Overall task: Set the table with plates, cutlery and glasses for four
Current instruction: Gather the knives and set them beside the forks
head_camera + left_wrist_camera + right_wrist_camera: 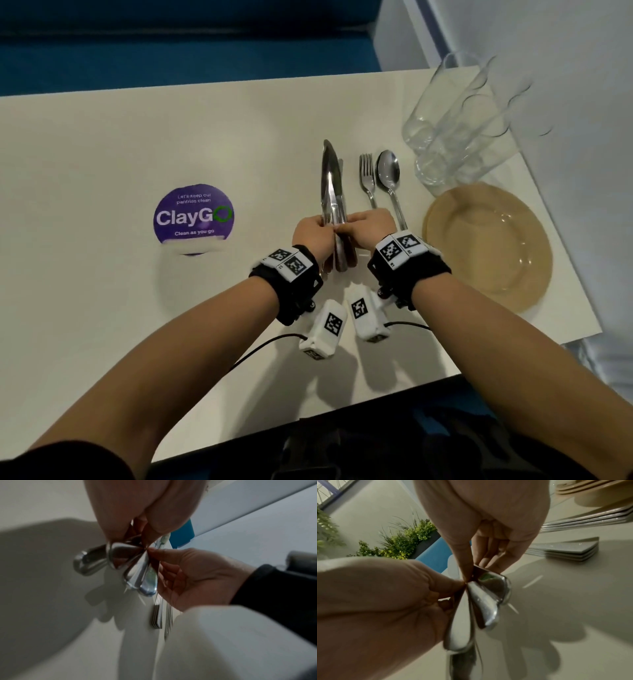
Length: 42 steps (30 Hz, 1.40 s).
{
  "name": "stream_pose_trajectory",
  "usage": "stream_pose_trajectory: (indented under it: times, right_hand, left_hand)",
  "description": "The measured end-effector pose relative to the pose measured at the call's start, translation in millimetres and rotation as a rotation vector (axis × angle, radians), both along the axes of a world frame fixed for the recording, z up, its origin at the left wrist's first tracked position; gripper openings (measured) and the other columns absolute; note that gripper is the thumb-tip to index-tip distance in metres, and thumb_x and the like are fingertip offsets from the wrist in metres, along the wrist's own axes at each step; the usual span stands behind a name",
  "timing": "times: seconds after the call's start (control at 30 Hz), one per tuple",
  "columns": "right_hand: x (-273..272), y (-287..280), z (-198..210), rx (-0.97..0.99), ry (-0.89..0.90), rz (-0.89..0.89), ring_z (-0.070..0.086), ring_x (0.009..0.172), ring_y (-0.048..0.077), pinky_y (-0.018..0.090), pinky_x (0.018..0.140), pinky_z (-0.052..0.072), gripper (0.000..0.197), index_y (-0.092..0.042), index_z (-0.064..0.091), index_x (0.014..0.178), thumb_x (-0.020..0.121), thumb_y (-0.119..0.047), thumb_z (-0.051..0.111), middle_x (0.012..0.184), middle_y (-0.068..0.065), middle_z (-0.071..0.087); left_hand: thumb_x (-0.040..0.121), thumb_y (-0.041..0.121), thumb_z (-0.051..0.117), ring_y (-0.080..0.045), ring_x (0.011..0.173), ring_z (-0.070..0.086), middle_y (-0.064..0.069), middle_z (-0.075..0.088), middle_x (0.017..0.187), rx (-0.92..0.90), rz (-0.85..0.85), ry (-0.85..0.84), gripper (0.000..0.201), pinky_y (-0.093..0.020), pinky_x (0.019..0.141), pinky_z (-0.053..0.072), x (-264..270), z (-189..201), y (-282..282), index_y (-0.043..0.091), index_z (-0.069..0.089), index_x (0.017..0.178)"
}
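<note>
Both hands, left hand point(313, 233) and right hand point(368, 228), pinch the knives point(330, 185) at frame centre; only the right wrist view shows plants point(406, 542) upper left.

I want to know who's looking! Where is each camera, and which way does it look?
Head: looks down at the table; both forearms and hands show.
Left wrist: looks along the left hand at the knives; right hand opposite.
Right wrist: looks along the right hand; left hand opposite.
All share the knives.
</note>
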State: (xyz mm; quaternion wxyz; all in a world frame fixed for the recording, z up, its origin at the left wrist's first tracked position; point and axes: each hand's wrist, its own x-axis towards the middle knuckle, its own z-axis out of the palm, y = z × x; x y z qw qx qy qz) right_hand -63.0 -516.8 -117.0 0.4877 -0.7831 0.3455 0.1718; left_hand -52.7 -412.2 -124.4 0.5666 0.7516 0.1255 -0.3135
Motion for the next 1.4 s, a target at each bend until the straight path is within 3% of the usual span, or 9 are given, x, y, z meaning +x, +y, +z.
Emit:
stream_pose_trajectory:
  times: [0.2, 0.47, 0.57, 0.67, 0.83, 1.1, 1.17, 1.3, 1.4]
  right_hand:
    - [-1, -18, -4, -0.016, 0.047, 0.024, 0.065, 0.08, 0.019, 0.024, 0.076, 0.051, 0.024, -0.005, 0.072, 0.101, 0.079, -0.016, 0.073, 0.097, 0.012, 0.072]
    - [0, -23, -6, -0.148, 0.045, 0.082, 0.07, 0.086, 0.024, 0.027, 0.068, 0.053, 0.021, -0.01, 0.075, 0.092, 0.079, -0.028, 0.073, 0.091, 0.01, 0.074]
    - [1, -21, -5, -0.219, 0.032, 0.111, 0.07, 0.08, 0.022, 0.025, 0.063, 0.052, 0.017, -0.013, 0.076, 0.09, 0.08, -0.027, 0.072, 0.087, 0.008, 0.074]
    - [1, -20, -1, -0.284, 0.016, 0.145, 0.069, 0.084, 0.022, 0.025, 0.067, 0.051, 0.018, -0.012, 0.076, 0.093, 0.082, -0.025, 0.07, 0.089, 0.009, 0.074]
    - [1, -19, 2, -0.364, -0.014, 0.179, 0.066, 0.095, 0.024, 0.025, 0.077, 0.048, 0.022, -0.01, 0.072, 0.1, 0.082, -0.023, 0.07, 0.099, 0.01, 0.072]
    - [-3, -17, 5, -0.495, -0.024, 0.256, 0.065, 0.097, 0.028, 0.028, 0.077, 0.046, 0.021, -0.004, 0.067, 0.101, 0.086, -0.018, 0.067, 0.102, 0.014, 0.069]
    - [-4, -19, 5, -0.519, -0.038, 0.256, 0.065, 0.095, 0.029, 0.03, 0.079, 0.049, 0.021, -0.004, 0.067, 0.1, 0.085, -0.019, 0.068, 0.101, 0.015, 0.069]
    - [-5, -22, 0, -0.563, -0.059, 0.278, 0.064, 0.098, 0.027, 0.031, 0.083, 0.05, 0.021, -0.007, 0.066, 0.104, 0.085, -0.017, 0.067, 0.103, 0.012, 0.069]
    - [-6, -23, -2, -0.573, -0.078, 0.296, 0.063, 0.101, 0.026, 0.031, 0.087, 0.05, 0.021, -0.009, 0.066, 0.108, 0.087, -0.014, 0.063, 0.106, 0.011, 0.069]
  left_hand:
    - [0.084, 0.013, 0.06, -0.029, 0.095, 0.066, -0.01, 0.071, 0.099, 0.187, -0.012, -0.068, 0.018, -0.037, 0.088, 0.053, 0, -4, -17, 0.011, 0.068, 0.099]
    - [0.085, 0.032, 0.066, -0.025, 0.075, 0.064, -0.007, 0.069, 0.076, 0.336, -0.197, -0.077, 0.027, -0.026, 0.06, 0.045, 17, -4, -19, 0.006, 0.072, 0.078]
    - [0.085, 0.032, 0.066, -0.013, 0.052, 0.047, 0.002, 0.05, 0.055, 0.383, -0.215, -0.056, 0.039, -0.021, 0.047, 0.036, 22, -5, -20, 0.014, 0.054, 0.053]
    - [0.084, 0.033, 0.066, -0.012, 0.048, 0.043, 0.002, 0.047, 0.052, 0.41, -0.218, -0.063, 0.044, -0.022, 0.045, 0.032, 25, -6, -19, 0.016, 0.047, 0.049]
    - [0.083, 0.034, 0.068, -0.02, 0.064, 0.056, -0.006, 0.063, 0.068, 0.409, -0.226, -0.108, 0.038, -0.027, 0.061, 0.046, 28, -10, -13, 0.015, 0.055, 0.053]
    - [0.086, 0.031, 0.065, -0.024, 0.075, 0.06, -0.004, 0.062, 0.069, 0.429, -0.183, -0.15, 0.037, -0.029, 0.069, 0.047, 27, -11, -8, 0.018, 0.049, 0.055]
    - [0.085, 0.036, 0.065, -0.022, 0.075, 0.054, 0.002, 0.053, 0.066, 0.419, -0.166, -0.162, 0.034, -0.027, 0.066, 0.042, 26, -10, -9, 0.018, 0.049, 0.06]
    - [0.076, 0.039, 0.074, -0.019, 0.099, 0.06, -0.001, 0.062, 0.105, 0.416, -0.17, -0.177, 0.042, -0.027, 0.08, 0.045, 22, -11, -10, 0.013, 0.058, 0.105]
    - [0.074, 0.035, 0.078, -0.02, 0.102, 0.06, -0.004, 0.063, 0.113, 0.421, -0.191, -0.195, 0.047, -0.027, 0.082, 0.046, 22, -11, -11, 0.012, 0.057, 0.109]
